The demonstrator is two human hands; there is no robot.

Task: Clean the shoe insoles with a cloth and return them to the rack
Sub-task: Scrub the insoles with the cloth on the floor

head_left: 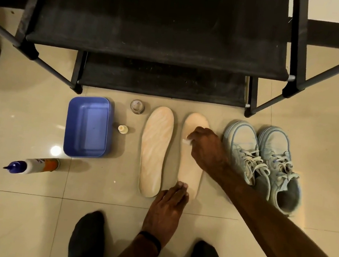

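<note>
Two insoles lie side by side on the tile floor (289, 142) in front of the black rack (160, 32). The right hand (202, 144) is bunched over the upper half of the right insole (191, 164), its fingers curled round a small white cloth (186, 139) (only a scrap of it peeks out at the fingertips). The left hand (168, 204) lies flat on the heel end of the same insole, fingers (181, 186) straight and pressed together, holding it down. The left insole (155, 150) lies just beyond those fingers, untouched, its surface streaked orange. Just past the right wrist stands a pair of pale blue sneakers (264, 160), laces loose. Well off from the left fingers sit a blue tub (87, 127), a small cream bottle (122, 128) and a little glass jar (137, 106). A spray bottle (33, 165) with a blue cap lies on its side nearer the person's dark-socked feet (86, 239).
</note>
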